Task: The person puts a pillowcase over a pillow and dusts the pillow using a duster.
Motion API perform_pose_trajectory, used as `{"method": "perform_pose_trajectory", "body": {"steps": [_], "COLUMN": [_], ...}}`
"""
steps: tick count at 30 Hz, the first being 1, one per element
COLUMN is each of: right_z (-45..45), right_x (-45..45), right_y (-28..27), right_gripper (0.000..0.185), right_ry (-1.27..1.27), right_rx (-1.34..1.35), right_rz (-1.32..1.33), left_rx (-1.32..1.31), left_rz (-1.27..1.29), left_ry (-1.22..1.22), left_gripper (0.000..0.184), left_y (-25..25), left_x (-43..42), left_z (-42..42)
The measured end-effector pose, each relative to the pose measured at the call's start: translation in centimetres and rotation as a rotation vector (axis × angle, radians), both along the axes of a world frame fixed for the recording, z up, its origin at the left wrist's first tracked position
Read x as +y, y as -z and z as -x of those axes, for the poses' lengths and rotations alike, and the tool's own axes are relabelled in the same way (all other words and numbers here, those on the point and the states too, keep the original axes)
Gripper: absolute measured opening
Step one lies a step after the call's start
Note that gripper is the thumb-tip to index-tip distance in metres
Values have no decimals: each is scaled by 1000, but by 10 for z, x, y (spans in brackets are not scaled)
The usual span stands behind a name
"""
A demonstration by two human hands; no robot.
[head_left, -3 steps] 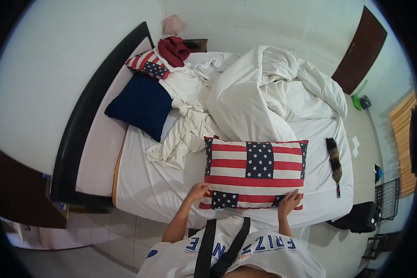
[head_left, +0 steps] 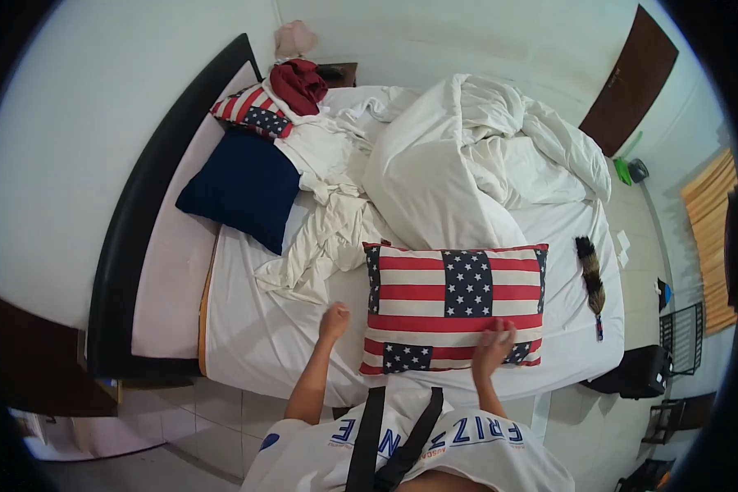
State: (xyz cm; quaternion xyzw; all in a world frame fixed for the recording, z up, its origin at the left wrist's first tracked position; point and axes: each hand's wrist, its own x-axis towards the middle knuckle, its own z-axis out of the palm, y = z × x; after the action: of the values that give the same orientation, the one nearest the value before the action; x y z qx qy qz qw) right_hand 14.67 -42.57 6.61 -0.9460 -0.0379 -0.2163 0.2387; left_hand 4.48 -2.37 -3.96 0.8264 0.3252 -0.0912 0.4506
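A pillow [head_left: 418,291] with red and white stripes and dark panels of white stars lies flat near the bed's front edge. My left hand [head_left: 334,320] is just left of this pillow, apart from it, with its fingers curled closed and nothing seen in them. Over the pillow's lower right part is my right hand [head_left: 490,344], fingers stretched out and slightly blurred. It appears to rest on the cover, gripping nothing.
Against the headboard [head_left: 123,238] lie a navy pillow [head_left: 242,189] and a second star-and-stripe pillow [head_left: 254,111], beside a maroon cloth [head_left: 299,86]. A crumpled white sheet [head_left: 328,234] and bunched duvet [head_left: 418,180] cover the far side. A furry duster [head_left: 589,275] lies at right.
My left hand has let go of the pillow's left edge and moved up and left. My right hand has slid left and up over the pillow, its fingers now straighter. The view has shifted slightly.
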Motion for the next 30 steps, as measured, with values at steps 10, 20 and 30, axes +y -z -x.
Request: {"method": "perform_pose_trajectory", "body": {"steps": [10, 20, 30], "right_z": [47, 34, 16], "right_x": [206, 220, 278], "right_y": [-24, 41, 50], "right_gripper": [40, 53, 78], "right_ry": [-973, -557, -469], "right_rx": [330, 1495, 1765], "right_rz": [-18, -902, -1289], "left_rx": [-334, -302, 131], "left_rz": [-26, 62, 321], "left_ry": [-278, -9, 258], "left_gripper": [80, 34, 35], "left_y": [61, -101, -139], "left_x": [95, 46, -19], "left_z": [-27, 47, 225]}}
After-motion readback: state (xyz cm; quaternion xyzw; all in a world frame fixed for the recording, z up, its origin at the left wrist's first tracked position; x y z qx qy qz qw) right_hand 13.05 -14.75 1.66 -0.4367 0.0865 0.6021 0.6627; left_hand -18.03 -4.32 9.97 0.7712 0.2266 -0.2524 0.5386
